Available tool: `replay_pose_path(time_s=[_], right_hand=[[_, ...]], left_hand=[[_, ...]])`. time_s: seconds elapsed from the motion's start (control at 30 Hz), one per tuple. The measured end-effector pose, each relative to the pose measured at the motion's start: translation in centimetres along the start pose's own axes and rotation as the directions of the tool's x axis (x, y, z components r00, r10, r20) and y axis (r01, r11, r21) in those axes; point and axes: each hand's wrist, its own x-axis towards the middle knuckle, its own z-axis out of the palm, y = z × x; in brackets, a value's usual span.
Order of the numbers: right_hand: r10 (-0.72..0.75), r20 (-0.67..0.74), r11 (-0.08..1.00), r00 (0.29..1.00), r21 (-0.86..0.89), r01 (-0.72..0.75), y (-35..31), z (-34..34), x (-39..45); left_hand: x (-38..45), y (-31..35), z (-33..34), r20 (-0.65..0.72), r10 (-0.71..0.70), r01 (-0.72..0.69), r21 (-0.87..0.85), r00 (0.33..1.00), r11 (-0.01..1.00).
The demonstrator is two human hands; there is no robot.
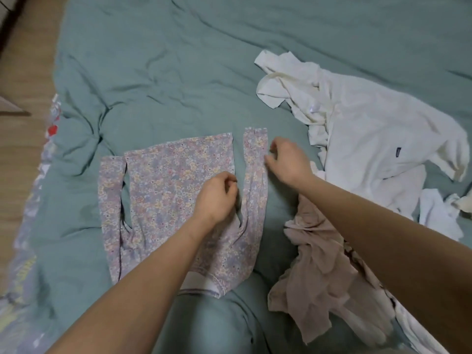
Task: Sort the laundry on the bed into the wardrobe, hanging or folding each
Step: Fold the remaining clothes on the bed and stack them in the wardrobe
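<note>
1. Two bare hands reach over the bed covered in a rumpled sage-green sheet (178, 72), seen from the head camera looking down.
2. A long-sleeved top of lilac cotton printed with small flowers (166, 180) lies spread flat on the sheet near the person, hem away, neckline towards the viewer, both sleeves lying alongside the body.
3. The left hand (217, 195) rests on the top's right side, its fingers curled and pinching the cloth where sleeve and body meet.
4. The right hand (286, 159) sits at the outer edge of the right sleeve (255, 175), fingertips curled and nipping that edge.
5. Just right of the top, under the right forearm, lies a crumpled dusty-pink thin garment (314, 264).
6. Further right and up the bed sprawls a cream-white garment with a small dark label (378, 139), unfolded, with smaller white pieces (439, 213) beside its lower edge.
7. At the left edge, a patterned quilt border (33, 200) hangs towards a wooden floor (28, 60).
</note>
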Motion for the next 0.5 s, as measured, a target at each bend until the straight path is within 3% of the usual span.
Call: replay_pose_path(time_s=[0.13, 0.3, 0.4, 0.5], right_hand=[[0.235, 0.000, 0.939, 0.972, 0.259, -0.227, -0.8, 1.6, 4.0], [0.264, -0.093, 0.876, 0.960, 0.440, -0.198, 0.0, 0.7, 3.5], [0.305, -0.085, 0.709, 0.949, 0.686, -0.166, 0.4, -2.4, 0.1], [0.275, -0.061, 0.575, 0.959, 0.810, -0.113, 0.8, -6.1, -4.0]], left_hand=[[0.1, 0.1, -0.6, -0.001, -0.034, 0.034, -0.070, 0.999, 0.997], [-0.2, 1.1, -0.9, 0.018, -0.172, 0.169, -0.324, 0.985, 0.931], [-0.4, 3.9, -1.5, 0.139, -0.301, 0.320, -0.624, 0.943, 0.713], [-0.5, 7.7, -1.7, 0.281, -0.364, 0.436, -0.765, 0.888, 0.474]])
